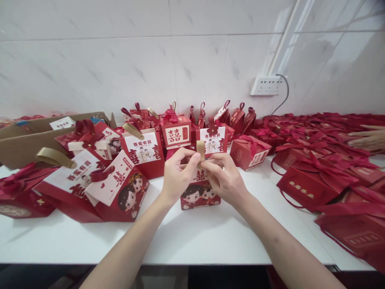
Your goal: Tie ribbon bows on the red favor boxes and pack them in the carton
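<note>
Clock positions read around the box in my hands.

1. Wall, white marbled tile, at 12.
2. Table, white-topped, beneath all boxes.
3. Heap of red gift boxes, many ribbon-tied, packed closely, at 3.
4. Cardboard carton, brown, between 9 and 10.
5. White-panelled handle box, gold loop, tilted, at 9; just beside it, cartoon-couple box, white flap raised, dark red loop.
6. Second white-panelled box, red sides, gold loop, at 10.
7. Double-happiness box, bow on top, at 11.
8. Bow-topped red box, set at an angle, at 2.
9. Cartoon-couple gift box, small, red, standing on the table straight before me, at the centre, between my forearms.
10. My left hand and my right hand, close together, fingertips pinched on the box's top at the foot of its strap.
11. Another person's hand, blurred, over the heap, between 2 and 3.
12. Power strip, white, grey cord, against the wall at 1.
13. Gold strap, looped upright between my thumbs.
</note>
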A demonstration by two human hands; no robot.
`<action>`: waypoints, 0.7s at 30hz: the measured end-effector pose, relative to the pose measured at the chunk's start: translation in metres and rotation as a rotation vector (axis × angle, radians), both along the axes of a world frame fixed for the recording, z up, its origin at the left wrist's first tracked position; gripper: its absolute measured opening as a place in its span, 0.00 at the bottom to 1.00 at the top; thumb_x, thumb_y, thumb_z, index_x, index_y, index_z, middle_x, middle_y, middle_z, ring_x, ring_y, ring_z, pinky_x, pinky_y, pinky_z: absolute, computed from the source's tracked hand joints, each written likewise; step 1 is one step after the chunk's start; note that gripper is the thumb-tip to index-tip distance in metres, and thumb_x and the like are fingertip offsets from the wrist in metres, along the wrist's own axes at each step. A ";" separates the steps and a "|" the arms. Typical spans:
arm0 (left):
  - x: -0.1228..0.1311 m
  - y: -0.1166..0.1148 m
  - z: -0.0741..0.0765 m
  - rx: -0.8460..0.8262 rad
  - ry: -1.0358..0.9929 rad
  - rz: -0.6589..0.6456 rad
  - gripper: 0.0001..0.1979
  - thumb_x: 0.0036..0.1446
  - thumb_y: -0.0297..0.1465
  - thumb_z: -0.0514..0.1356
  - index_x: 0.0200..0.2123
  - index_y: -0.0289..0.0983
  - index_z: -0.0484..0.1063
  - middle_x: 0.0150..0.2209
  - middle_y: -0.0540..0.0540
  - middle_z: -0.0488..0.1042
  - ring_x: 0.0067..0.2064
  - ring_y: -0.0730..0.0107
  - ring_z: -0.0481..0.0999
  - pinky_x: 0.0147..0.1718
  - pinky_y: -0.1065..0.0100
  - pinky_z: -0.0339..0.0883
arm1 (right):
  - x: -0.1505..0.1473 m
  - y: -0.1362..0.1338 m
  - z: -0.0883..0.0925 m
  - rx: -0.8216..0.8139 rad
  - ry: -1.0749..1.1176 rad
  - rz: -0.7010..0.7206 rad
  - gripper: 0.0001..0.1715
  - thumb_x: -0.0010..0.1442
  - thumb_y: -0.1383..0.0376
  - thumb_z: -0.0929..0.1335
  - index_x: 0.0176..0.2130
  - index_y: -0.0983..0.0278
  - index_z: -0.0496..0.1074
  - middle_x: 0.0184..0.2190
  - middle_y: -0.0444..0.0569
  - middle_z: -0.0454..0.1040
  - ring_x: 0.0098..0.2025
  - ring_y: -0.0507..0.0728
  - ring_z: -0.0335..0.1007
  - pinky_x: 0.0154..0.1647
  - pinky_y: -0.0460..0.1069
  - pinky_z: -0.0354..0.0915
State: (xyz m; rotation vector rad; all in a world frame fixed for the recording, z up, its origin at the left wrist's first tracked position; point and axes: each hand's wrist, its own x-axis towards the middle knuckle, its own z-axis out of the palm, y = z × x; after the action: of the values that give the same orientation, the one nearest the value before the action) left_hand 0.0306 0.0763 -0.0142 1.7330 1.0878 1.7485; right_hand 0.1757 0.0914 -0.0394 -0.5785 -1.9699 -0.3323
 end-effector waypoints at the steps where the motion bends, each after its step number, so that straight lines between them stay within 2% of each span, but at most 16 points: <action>1: 0.000 0.000 0.000 -0.001 0.000 -0.005 0.08 0.54 0.33 0.59 0.27 0.35 0.70 0.24 0.52 0.71 0.25 0.79 0.70 0.20 0.80 0.63 | 0.000 -0.001 0.001 0.002 0.004 -0.010 0.15 0.59 0.75 0.62 0.44 0.59 0.63 0.37 0.50 0.61 0.35 0.54 0.66 0.32 0.49 0.70; 5: 0.001 -0.001 0.000 -0.008 -0.007 -0.024 0.07 0.55 0.33 0.59 0.27 0.35 0.70 0.24 0.52 0.71 0.24 0.80 0.69 0.20 0.81 0.63 | -0.001 -0.002 0.002 0.003 0.009 -0.044 0.14 0.58 0.75 0.62 0.42 0.60 0.62 0.35 0.51 0.62 0.35 0.55 0.66 0.29 0.48 0.69; 15: 0.001 -0.002 -0.001 -0.025 -0.008 -0.007 0.08 0.55 0.34 0.59 0.27 0.35 0.70 0.24 0.52 0.71 0.25 0.79 0.69 0.21 0.80 0.64 | -0.002 -0.001 0.001 -0.052 0.037 -0.027 0.13 0.56 0.76 0.61 0.39 0.61 0.63 0.34 0.50 0.62 0.36 0.55 0.65 0.31 0.49 0.69; 21: 0.001 0.000 0.000 -0.034 -0.007 -0.008 0.09 0.54 0.34 0.59 0.27 0.35 0.71 0.24 0.52 0.71 0.25 0.79 0.69 0.22 0.80 0.65 | 0.000 -0.001 0.001 -0.051 0.027 -0.023 0.10 0.59 0.74 0.61 0.38 0.60 0.64 0.36 0.51 0.63 0.37 0.56 0.66 0.32 0.50 0.69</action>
State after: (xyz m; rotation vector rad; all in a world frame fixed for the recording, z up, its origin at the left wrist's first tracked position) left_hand 0.0314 0.0760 -0.0140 1.7074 1.0996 1.7208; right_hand 0.1755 0.0904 -0.0389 -0.6355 -1.9513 -0.2874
